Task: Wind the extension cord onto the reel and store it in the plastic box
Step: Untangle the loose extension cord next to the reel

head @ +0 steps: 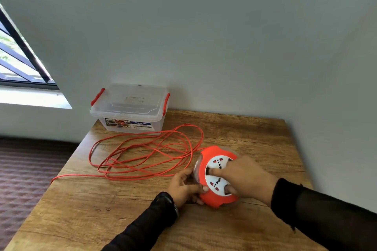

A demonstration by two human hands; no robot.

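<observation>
Wooden table (234,128), "MULTI-BOX" plastic box (130,108), hands gripping reel (212,161)

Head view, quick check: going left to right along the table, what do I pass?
Loose orange cord → left hand gripping the reel's edge → orange reel → right hand on its white socket face. The closed plastic box sits farther back, above the cord, so I leave it out of the order.

The right half of the reel (216,175) is covered by the right hand (242,177). The label (128,124) on the plastic box (130,106) is too small to be read beyond "MULTI-BOX". The counter (122,210) is cut off at the bottom edge, and the window (18,57) at the left.
</observation>
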